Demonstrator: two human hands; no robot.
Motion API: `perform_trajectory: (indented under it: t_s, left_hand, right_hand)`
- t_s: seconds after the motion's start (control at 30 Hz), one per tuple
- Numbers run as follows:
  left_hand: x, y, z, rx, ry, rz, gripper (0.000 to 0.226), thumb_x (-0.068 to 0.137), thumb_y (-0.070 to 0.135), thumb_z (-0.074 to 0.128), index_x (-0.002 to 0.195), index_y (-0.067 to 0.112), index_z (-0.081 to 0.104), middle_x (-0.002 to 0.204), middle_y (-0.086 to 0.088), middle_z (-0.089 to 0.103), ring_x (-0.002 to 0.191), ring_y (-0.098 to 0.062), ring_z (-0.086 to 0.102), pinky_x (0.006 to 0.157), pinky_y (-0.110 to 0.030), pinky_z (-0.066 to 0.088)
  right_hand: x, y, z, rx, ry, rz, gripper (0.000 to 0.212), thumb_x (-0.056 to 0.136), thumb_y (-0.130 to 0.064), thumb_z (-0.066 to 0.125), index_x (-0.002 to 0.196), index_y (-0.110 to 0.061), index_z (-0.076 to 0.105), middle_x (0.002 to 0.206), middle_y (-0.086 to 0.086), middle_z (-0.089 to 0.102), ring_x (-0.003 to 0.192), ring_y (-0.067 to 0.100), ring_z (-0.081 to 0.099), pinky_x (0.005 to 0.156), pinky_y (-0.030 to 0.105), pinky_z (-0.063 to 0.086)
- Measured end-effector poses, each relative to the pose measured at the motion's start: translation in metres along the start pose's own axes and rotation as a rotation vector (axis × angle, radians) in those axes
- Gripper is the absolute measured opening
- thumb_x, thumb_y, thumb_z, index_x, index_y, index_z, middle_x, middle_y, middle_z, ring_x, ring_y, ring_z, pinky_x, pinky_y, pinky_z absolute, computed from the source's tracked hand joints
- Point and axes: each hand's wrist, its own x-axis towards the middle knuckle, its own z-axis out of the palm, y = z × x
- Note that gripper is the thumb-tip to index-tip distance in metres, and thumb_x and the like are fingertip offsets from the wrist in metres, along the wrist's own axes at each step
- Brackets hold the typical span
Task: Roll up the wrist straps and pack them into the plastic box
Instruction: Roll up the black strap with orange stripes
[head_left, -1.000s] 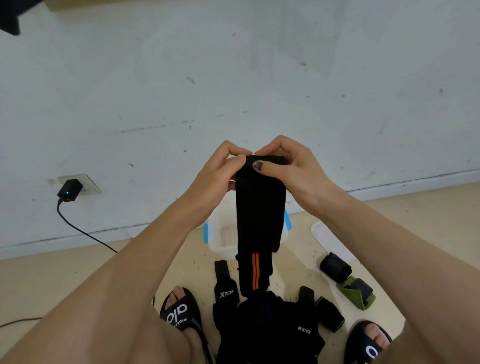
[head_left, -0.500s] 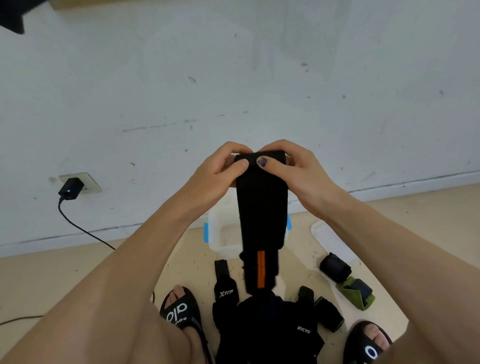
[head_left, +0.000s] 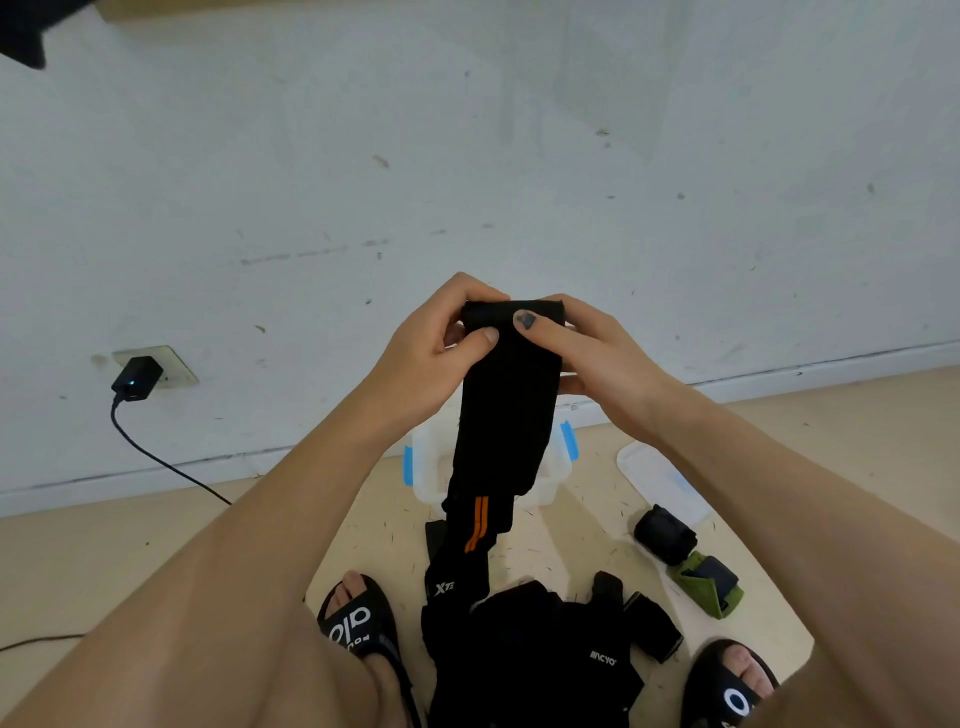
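Black wrist strap, held up at the centre of the frame, hangs downward from a rolled top edge, its lower end showing two orange stripes. Left hand grips the roll's left side, thumb pressed on the front and fingers curled behind. Right hand grips the right side the same way, its thumb lying across the front of the roll. Behind the hanging strap, on the floor by the wall, sits a white plastic box with blue clips, mostly hidden by the strap. A white lid lies on the floor to its right. Lower right of the frame, a rolled black strap touches a green strap. At the bottom centre lies a heap of black straps between two feet in black sandals. At the left, a black charger sits in a wall socket, its cable trailing down to the floor.
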Motion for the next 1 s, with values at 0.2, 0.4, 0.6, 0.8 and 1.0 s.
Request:
perform_trajectory:
  t_s: [0.2, 0.4, 0.6, 0.8, 1.0]
  left_hand:
    - [-0.001, 0.0, 0.004, -0.011, 0.058, 0.034, 0.03, 0.1, 0.002, 0.055, 0.104, 0.032, 0.058, 0.105, 0.012, 0.065, 0.109, -0.017, 0.064, 0.09, -0.027, 0.054]
    - [-0.002, 0.002, 0.009, -0.113, -0.055, -0.083, 0.03, 0.106, 0.011, 0.049, 0.123, 0.035, 0.053, 0.102, 0.003, 0.064, 0.1, -0.017, 0.067, 0.086, -0.032, 0.059]
    - [-0.002, 0.004, 0.012, -0.164, 0.007, -0.072, 0.027, 0.104, 0.002, 0.05, 0.112, 0.026, 0.058, 0.09, 0.013, 0.066, 0.089, -0.001, 0.065, 0.077, -0.017, 0.051]
    - [-0.002, 0.004, 0.012, -0.157, 0.002, -0.065, 0.032, 0.099, -0.003, 0.049, 0.099, 0.027, 0.058, 0.094, 0.009, 0.065, 0.089, -0.005, 0.062, 0.081, -0.024, 0.053]
    - [0.004, 0.004, 0.015, -0.393, -0.02, -0.174, 0.017, 0.097, 0.022, 0.048, 0.1, 0.031, 0.062, 0.108, -0.003, 0.064, 0.1, -0.014, 0.063, 0.086, -0.031, 0.053]
  right_hand:
    - [0.0, -0.004, 0.003, 0.035, 0.026, -0.085, 0.016, 0.102, -0.021, 0.062, 0.113, -0.011, 0.07, 0.089, -0.003, 0.073, 0.09, 0.014, 0.074, 0.075, 0.026, 0.059]
    - [0.0, -0.004, -0.003, 0.075, 0.008, -0.068, 0.018, 0.102, -0.019, 0.064, 0.116, -0.008, 0.069, 0.095, 0.007, 0.071, 0.092, 0.02, 0.073, 0.077, 0.026, 0.058]
    - [-0.003, -0.004, -0.003, 0.026, -0.002, 0.009, 0.022, 0.102, -0.035, 0.061, 0.116, -0.021, 0.069, 0.102, 0.001, 0.075, 0.1, 0.019, 0.075, 0.082, 0.035, 0.062]
    - [-0.003, -0.004, 0.004, 0.008, 0.052, -0.03, 0.019, 0.103, -0.029, 0.061, 0.112, -0.015, 0.07, 0.091, -0.003, 0.07, 0.09, 0.015, 0.073, 0.079, 0.033, 0.063]
    - [-0.002, -0.006, 0.002, 0.136, 0.032, -0.054, 0.02, 0.099, -0.01, 0.066, 0.119, -0.007, 0.067, 0.105, 0.019, 0.071, 0.095, 0.021, 0.072, 0.075, 0.024, 0.056]
